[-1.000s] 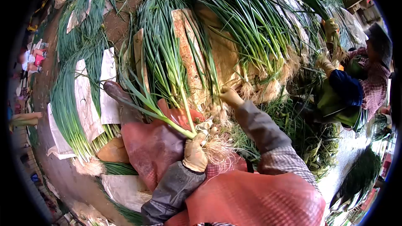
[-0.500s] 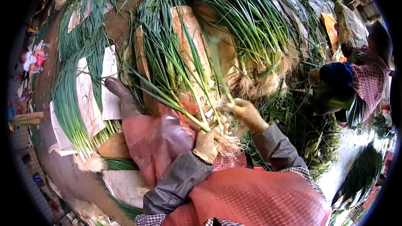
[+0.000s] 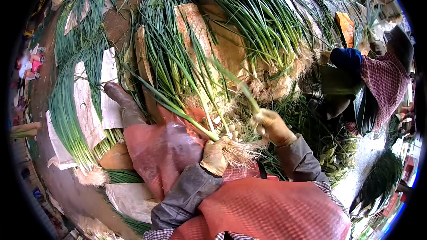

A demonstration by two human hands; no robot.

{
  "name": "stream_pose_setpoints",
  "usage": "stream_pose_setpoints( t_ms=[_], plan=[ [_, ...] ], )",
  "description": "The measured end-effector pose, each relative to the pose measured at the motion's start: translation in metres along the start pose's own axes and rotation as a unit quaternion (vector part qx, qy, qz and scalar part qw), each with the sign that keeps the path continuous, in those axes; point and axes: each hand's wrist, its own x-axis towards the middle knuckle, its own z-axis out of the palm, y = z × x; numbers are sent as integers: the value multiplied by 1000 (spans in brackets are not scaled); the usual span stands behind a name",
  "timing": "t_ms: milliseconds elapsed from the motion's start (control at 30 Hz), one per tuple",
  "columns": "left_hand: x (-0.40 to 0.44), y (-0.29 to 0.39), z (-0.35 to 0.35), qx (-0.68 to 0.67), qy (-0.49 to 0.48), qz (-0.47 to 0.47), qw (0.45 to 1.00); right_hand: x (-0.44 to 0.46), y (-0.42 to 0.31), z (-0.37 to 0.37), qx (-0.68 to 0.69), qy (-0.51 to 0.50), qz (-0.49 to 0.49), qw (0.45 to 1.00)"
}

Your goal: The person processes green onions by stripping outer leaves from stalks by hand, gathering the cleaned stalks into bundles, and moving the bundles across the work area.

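Note:
My gloved left hand [image 3: 216, 156] is closed round the root end of a few spring onions [image 3: 195, 123]. Their pale roots [image 3: 240, 152] fan out to its right, and their green leaves run up and to the left. My gloved right hand [image 3: 272, 127], fingers closed, grips the lower end of a single green leaf [image 3: 243, 88], blurred along its length. This hand is above and right of the left one, apart from it. Just beyond both hands lies a pile of spring onions [image 3: 171, 58], on and beside brown sacking [image 3: 198, 26].
A large bunch of spring onions [image 3: 271, 31] lies ahead, roots toward me. Leaf scraps [image 3: 331, 151] cover the ground at right. More bundles [image 3: 73, 129] lie on the left with pale sheets [image 3: 89, 102]. A co-worker in a checked top [image 3: 384, 84] is at the right.
My right hand has moved right and slightly down, away from my left hand, drawing the green leaf with it. The left hand keeps its hold. The co-worker's upright bunch is lower.

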Motion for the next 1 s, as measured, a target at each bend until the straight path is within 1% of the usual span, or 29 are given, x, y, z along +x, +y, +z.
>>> stream_pose_setpoints(
  t_ms=[33, 67, 133, 167, 200, 233, 267, 300, 333, 367, 400, 433, 467, 500, 533, 567, 600, 633, 667, 700, 733, 767, 800, 833, 867, 900, 933, 967, 1000],
  plan=[
    [1, 0, 0, -44, -1, 4, 999, 7, 3, -9, 71, 56, -17, 996],
    [0, 2, 1, -46, 0, 5, 999, 12, -2, -18, 34, 53, -26, 998],
    [-5, 8, 4, -35, 1, -55, 998, 43, 9, -29, 25, 103, -29, 994],
    [-8, 6, 9, -79, 9, -47, 996, 62, 9, -30, -42, 114, -13, 993],
    [-10, 6, 6, -79, 9, -46, 996, 85, 10, -31, -108, 124, 4, 986],
    [-11, 7, 3, -68, -11, -53, 996, 127, 25, -46, -171, 105, 3, 980],
    [-11, 7, 1, -57, -33, -57, 996, 179, 53, -65, -235, 85, 1, 968],
    [-9, 5, -1, -58, -11, -62, 996, 240, 98, -83, -299, 121, -52, 945],
    [-7, 4, -2, -60, 10, -65, 996, 256, 96, -63, -357, 147, -57, 921],
    [-7, 6, -1, -49, -7, -63, 997, 271, 91, -41, -413, 173, -59, 892],
    [-9, 8, 1, -40, -21, -64, 997, 251, 61, 4, -466, 190, -8, 864],
    [-9, 8, 6, 34, -15, -19, 999, 276, 83, 12, -465, 127, -41, 875],
    [-11, 9, 9, 17, -51, 0, 999, 298, 108, 13, -463, 63, -70, 882],
    [-9, 10, 7, 18, -46, -14, 999, 282, 114, 25, -476, 93, -76, 871],
    [-4, 10, 6, 20, -43, -27, 999, 274, 125, 20, -520, 91, -155, 835],
    [-4, 11, 5, 33, -31, -42, 998, 244, 110, 22, -476, 70, -69, 874],
    [3, 3, -5, 57, -63, 0, 996, 205, 81, 25, -426, 49, 16, 903],
    [2, 3, -5, 46, -67, 5, 997, 177, 75, 7, -419, 34, 84, 904],
    [2, 2, -5, 35, -71, 12, 997, 143, 78, -22, -411, 2, 109, 905],
    [1, 2, -3, 33, -70, 12, 997, 93, 67, -33, -460, -5, 74, 885],
    [0, 3, 1, 24, -61, 2, 998, 49, 63, -54, -485, -49, 189, 852],
    [-1, 2, 4, 15, -51, -10, 999, 18, 95, -95, -548, -104, 234, 796],
    [0, 0, 3, -3, -69, -51, 996, -13, 126, -135, -607, -169, 269, 728],
    [2, -4, 3, 29, -69, -35, 997, -44, 157, -175, -653, -238, 293, 656],
    [2, -8, 5, 62, -69, -18, 996, -53, 146, -177, -703, -245, 194, 638],
    [3, -10, 7, 66, -72, -20, 995, -60, 134, -180, -746, -248, 92, 612],
    [3, -12, 10, 77, -87, -29, 993, -54, 100, -150, -662, -153, -34, 733],
    [0, -15, 12, 87, -101, -39, 990, -49, 65, -120, -558, -86, -180, 805],
    [2, -20, 10, 90, -103, -37, 990, -30, 9, -50, -519, -17, -47, 853]
  ],
)
